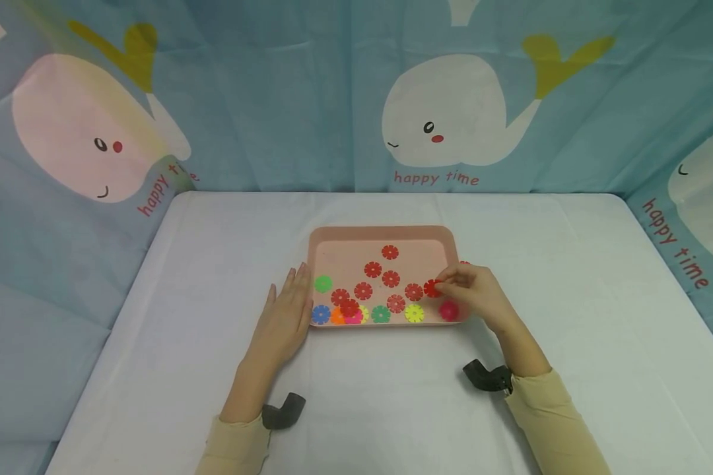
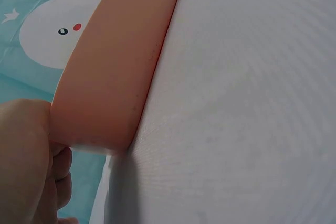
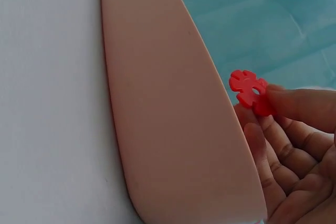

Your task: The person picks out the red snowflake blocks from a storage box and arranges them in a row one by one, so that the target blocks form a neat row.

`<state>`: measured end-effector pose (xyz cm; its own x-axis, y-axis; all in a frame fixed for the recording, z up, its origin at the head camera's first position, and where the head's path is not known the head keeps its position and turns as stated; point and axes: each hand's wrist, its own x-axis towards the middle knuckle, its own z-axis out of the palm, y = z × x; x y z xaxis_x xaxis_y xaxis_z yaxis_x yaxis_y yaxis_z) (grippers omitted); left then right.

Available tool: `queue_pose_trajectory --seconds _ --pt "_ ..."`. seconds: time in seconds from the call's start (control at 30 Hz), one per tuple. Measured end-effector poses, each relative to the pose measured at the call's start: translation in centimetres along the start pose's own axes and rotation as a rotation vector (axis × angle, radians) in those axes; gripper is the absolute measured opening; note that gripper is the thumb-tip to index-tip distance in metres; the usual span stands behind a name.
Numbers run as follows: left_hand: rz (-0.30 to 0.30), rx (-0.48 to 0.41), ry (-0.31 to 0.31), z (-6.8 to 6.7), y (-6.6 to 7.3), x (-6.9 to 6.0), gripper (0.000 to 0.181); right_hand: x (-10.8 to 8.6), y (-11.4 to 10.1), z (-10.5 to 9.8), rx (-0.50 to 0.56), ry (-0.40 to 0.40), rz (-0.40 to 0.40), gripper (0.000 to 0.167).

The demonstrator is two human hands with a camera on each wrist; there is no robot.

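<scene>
A pink tray (image 1: 380, 233) holds several notched plastic discs, mostly red. Above its right part, my right hand (image 1: 481, 293) pinches a red notched disc (image 1: 432, 288) between thumb and fingers. The right wrist view shows this disc (image 3: 247, 88) tilted, with its centre hole visible, just past the tray wall (image 3: 163, 103). My left hand (image 1: 280, 323) lies along the tray's left side with fingers extended, touching the rim. In the left wrist view, part of that hand (image 2: 23, 156) is against the tray's outer wall (image 2: 105, 72), and some fingers are hidden.
Blue (image 1: 321, 315), light green (image 1: 323, 284), dark green (image 1: 381, 314) and yellow (image 1: 414, 313) discs lie in the tray, with orange and pink ones overlapping near the front. Another red disc (image 1: 465, 263) shows partly behind the right hand. A whale-print curtain (image 1: 273, 99) borders the white table (image 1: 392, 396).
</scene>
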<state>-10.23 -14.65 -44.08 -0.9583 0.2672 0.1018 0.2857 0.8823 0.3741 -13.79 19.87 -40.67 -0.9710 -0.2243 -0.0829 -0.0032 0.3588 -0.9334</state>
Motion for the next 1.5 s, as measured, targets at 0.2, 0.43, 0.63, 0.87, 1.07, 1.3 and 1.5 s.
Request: queue_pose_trajectory --seconds 0.2,0.43,0.63,0.87,1.07,1.3,1.5 --pt "0.000 0.001 -0.001 0.0 0.0 0.0 0.059 0.1 0.3 -0.9 0.044 0.031 -0.016 0.016" --pt "-0.003 -0.003 -0.001 0.1 -0.1 0.0 0.059 0.2 0.3 -1.5 0.011 0.076 -0.012 0.020" --pt "-0.005 -0.003 0.002 0.2 -0.1 0.0 0.059 0.4 0.5 -2.1 -0.005 0.108 -0.011 0.021" --pt "-0.009 0.000 -0.004 0.1 0.0 0.0 0.059 0.5 0.8 -2.9 -0.036 0.147 -0.008 0.023" --pt "-0.012 -0.004 -0.012 0.0 0.1 0.0 0.059 0.4 1.1 -3.8 -0.075 0.189 -0.010 0.023" --pt "-0.011 -0.003 -0.011 -0.2 0.2 0.1 0.060 0.4 2.3 -5.2 -0.106 0.243 0.022 0.025" --pt "-0.017 -0.002 -0.008 -0.2 0.3 0.1 0.059 0.5 3.6 -6.2 -0.036 0.264 0.082 0.027"
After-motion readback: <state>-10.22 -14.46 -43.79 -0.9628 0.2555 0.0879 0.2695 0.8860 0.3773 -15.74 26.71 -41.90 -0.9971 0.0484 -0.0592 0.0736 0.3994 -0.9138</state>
